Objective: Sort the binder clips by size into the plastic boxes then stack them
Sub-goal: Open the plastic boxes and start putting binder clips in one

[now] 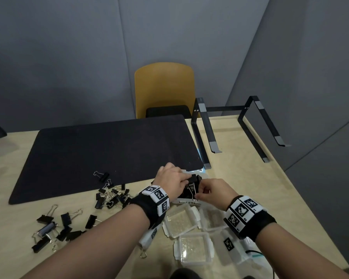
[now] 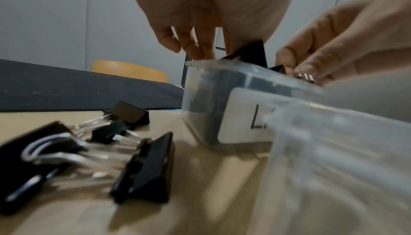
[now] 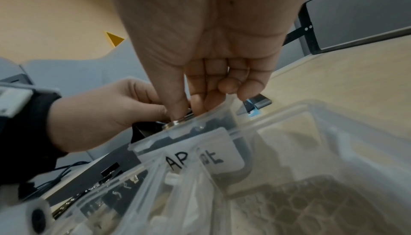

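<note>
Binder clips (image 1: 192, 183) in labelled box (image 2: 213, 101) — loose clips (image 1: 113, 196) left, empty boxes (image 1: 179, 220) near

The labelled box (image 1: 186, 200) sits on the desk (image 1: 250, 178), just in front of the mat's (image 1: 101, 156) right corner. Both hands meet over it. Left of the box lie loose binder clips (image 1: 113, 196). In front of the box sit three lids (image 1: 191, 232). Behind and right of the box stands a laptop stand (image 1: 238, 125). A chair (image 1: 163, 89) is behind the desk.

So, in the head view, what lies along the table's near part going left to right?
Large binder clips → pile of small binder clips → left hand → right hand, both hands at the labelled box.
</note>
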